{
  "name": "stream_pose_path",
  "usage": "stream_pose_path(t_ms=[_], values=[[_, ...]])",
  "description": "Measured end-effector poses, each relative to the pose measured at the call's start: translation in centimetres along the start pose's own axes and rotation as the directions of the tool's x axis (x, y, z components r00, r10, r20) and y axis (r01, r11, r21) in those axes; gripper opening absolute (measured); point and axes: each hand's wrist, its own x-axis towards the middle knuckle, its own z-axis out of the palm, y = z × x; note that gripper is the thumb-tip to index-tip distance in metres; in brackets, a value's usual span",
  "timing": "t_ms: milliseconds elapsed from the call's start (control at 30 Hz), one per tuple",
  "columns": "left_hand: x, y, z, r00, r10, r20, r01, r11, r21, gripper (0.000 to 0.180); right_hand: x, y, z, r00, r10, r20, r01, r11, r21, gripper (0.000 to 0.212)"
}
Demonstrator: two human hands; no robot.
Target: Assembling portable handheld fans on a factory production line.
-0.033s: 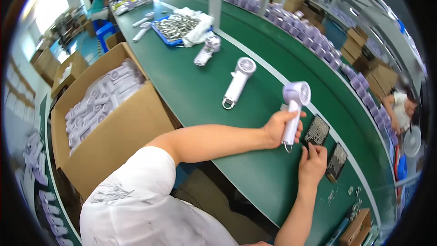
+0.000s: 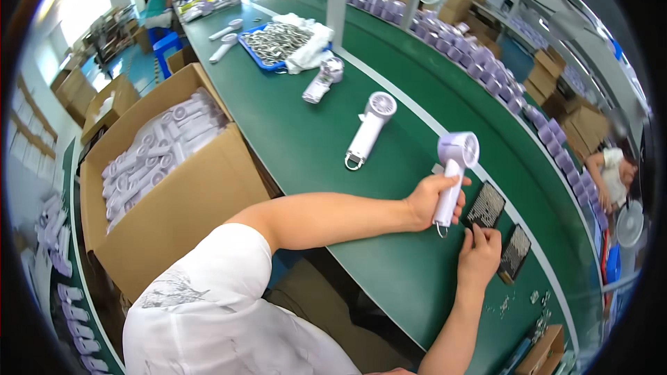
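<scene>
View shifted slightly; left grip (image 2: 425, 203) clamped on lilac fan (image 2: 452, 170); right grip (image 2: 479, 253), closure unclear, at seven o'clock of black tray (image 2: 486, 204).

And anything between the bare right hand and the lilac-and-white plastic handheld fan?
Nothing visible between the right hand and the lower end of the fan; green tabletop shows in the gap. Higher up, the left hand wraps it. A black rectangular tray lies past the right hand, off that line.

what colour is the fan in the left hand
The fan in the left hand has a pale lilac top and whitish handle, shown in the head view.
</scene>
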Motion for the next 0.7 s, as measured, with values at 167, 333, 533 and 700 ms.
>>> stream_pose_path(t_ms=[167, 333, 533, 700], values=[[-1.1, 1.2, -0.2, 0.998, -0.03, -0.059, 0.033, 0.998, 0.058, 0.043, 0.4, -1.4, 0.7, 1.0, -0.005, -0.012, 0.005, 0.998, -0.059, 0.015], [-1.2, 1.2, 0.1, 0.997, -0.072, -0.035, 0.075, 0.992, 0.099, 0.055, 0.6, -0.5, 1.2, 1.0, 0.025, 0.014, -0.023, 0.997, -0.072, 0.015], [-1.0, 1.2, 0.5, 0.994, -0.101, -0.031, 0.104, 0.985, 0.14, 0.059, 0.7, 0.0, 0.3, 0.996, 0.069, 0.062, -0.059, 0.987, -0.151, 0.015], [-1.1, 1.3, 0.7, 0.994, -0.096, -0.057, 0.105, 0.975, 0.195, 0.062, 0.5, 1.3, -0.5, 0.989, 0.119, 0.086, -0.106, 0.984, -0.141, 0.015]])
